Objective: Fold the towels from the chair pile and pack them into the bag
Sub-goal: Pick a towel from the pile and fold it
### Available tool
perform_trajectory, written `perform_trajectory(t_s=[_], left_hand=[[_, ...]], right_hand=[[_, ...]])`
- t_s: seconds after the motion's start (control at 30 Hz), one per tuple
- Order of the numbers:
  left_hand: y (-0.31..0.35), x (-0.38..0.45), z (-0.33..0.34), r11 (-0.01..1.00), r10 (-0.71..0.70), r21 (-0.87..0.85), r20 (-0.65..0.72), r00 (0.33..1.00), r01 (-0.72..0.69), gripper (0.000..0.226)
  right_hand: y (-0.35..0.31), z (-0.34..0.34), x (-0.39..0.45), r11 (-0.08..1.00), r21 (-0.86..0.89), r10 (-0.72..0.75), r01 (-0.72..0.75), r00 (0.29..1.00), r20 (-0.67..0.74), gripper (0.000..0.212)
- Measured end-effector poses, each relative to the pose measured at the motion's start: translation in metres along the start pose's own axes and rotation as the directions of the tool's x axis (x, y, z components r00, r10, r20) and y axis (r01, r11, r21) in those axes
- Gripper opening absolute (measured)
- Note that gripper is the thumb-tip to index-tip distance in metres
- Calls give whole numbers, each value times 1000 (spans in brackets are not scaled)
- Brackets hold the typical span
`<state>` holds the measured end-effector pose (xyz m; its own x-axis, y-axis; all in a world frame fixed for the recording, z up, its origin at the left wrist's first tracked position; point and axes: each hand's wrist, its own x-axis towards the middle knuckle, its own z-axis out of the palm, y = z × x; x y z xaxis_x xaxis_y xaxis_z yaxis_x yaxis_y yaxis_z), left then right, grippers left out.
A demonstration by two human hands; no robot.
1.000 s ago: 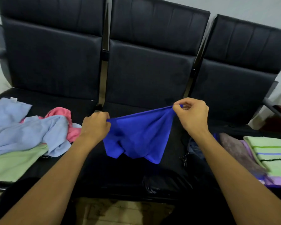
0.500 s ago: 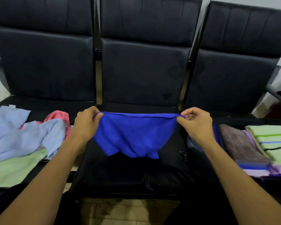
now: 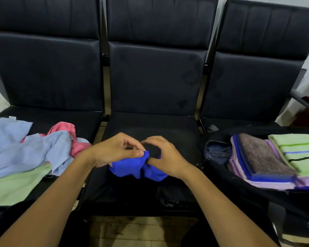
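The head camera looks down on a row of three black padded chairs, and at the centre of the view we see our two hands brought close together above the middle seat. Our left hand pinches a corner of the bright blue cloth towel between thumb and curled fingers, and our right hand has its fingers curled into the same cloth just beside it at 3 o'clock, so both hands hold the towel. The towel hangs bunched below the hands, toward 6 o'clock, over the black seat cushion. At 9 o'clock from the hands, on the left seat, lies the loose pile of unfolded towels: a pale blue towel on top, a pink towel behind it and a light green towel beneath it toward 7 o'clock. At 3 o'clock, on the right seat, the open black fabric bag holds folded towels side by side: a grey-brown towel lying on blue and lilac ones, and a green striped towel at the far right. Tiled floor shows at 6 o'clock between our forearms.
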<state>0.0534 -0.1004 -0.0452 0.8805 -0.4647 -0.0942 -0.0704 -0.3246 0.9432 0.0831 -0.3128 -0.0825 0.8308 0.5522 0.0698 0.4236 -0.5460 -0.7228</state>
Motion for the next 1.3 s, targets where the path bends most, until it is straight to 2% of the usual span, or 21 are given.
perform_trajectory(t_s=[0.17,0.27,0.33,0.4,0.5,0.57,0.67,0.77,0.83,0.9,1.0,1.07,1.17,1.23,1.3], left_hand=[[-3,-12,-21,998,-64,-14,105,992,66,22],[-6,-21,-33,987,-157,45,133,979,153,25],[-8,-25,-37,960,-253,142,75,964,241,23],[-11,-28,-41,933,-291,225,7,957,282,13],[-15,-33,-48,951,-205,216,-103,973,223,12],[-18,-36,-53,953,-116,246,-248,962,178,22],[-31,-37,-61,919,-19,320,-549,836,231,23],[-40,-36,-63,896,19,320,-720,694,308,22],[-37,-39,-61,888,16,312,-753,657,336,22],[-34,-41,-57,907,-61,245,-728,683,342,22],[-33,-42,-53,925,-222,87,-666,712,371,23],[-35,-37,-53,933,-258,25,-649,716,359,22],[-44,-29,-60,930,-272,22,-631,727,367,16],[-48,-20,-65,937,-204,85,-653,730,338,19],[-43,-10,-66,938,-15,228,-724,690,260,23]], right_hand=[[-12,5,7,995,-100,5,9,989,145,5],[-12,0,2,997,-71,22,-15,994,104,18],[-12,-4,0,996,-69,57,-50,992,110,29],[-12,-6,0,989,-131,79,-62,988,130,35],[-12,-15,-1,955,-282,117,-86,988,96,33],[-10,-24,-2,932,-342,144,-121,989,42,29],[-1,-38,-8,895,-407,190,-186,981,-29,25],[5,-52,-18,870,-436,215,-230,973,-83,18],[9,-62,-23,855,-450,232,-257,966,-110,6],[16,-71,-27,844,-456,254,-282,959,-123,14],[25,-79,-29,846,-385,346,-369,929,-130,26],[29,-82,-25,860,-296,388,-416,909,-149,36],[32,-84,-12,879,-39,459,-475,865,-204,34],[40,-83,1,874,112,485,-474,829,-277,32],[49,-84,18,904,183,427,-386,805,-412,30]])
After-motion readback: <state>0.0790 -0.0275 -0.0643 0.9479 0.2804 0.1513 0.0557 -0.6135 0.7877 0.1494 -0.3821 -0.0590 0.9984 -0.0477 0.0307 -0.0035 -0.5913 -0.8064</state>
